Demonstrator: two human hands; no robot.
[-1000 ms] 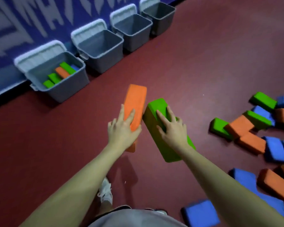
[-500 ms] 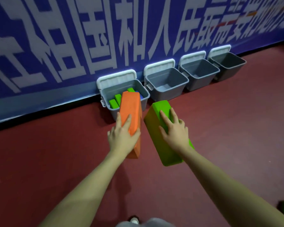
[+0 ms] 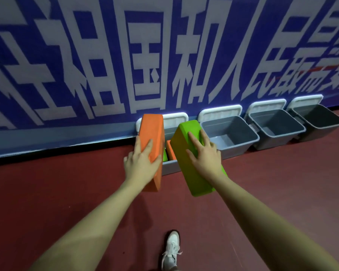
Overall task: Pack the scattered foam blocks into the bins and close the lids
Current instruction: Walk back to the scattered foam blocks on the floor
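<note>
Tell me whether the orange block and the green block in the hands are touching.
Apart. The head view shows a gap between the orange block and the green block, with the bin visible through it.

A gym or sports hall: dark red sports floor (image 3: 262,192) below, big blue banner (image 3: 106,55) with white characters across the top.

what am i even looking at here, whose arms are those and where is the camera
The camera is worn on a person's head and looks down at their own two bare arms. The left hand holds an orange foam block; the right hand holds a green foam block. Each grip is around the block. Ahead, four grey bins stand along a blue banner wall on a red floor, lids open. The nearest bin, partly hidden by the blocks, already has blocks inside; the next bin looks empty. A white shoe shows below.
</note>
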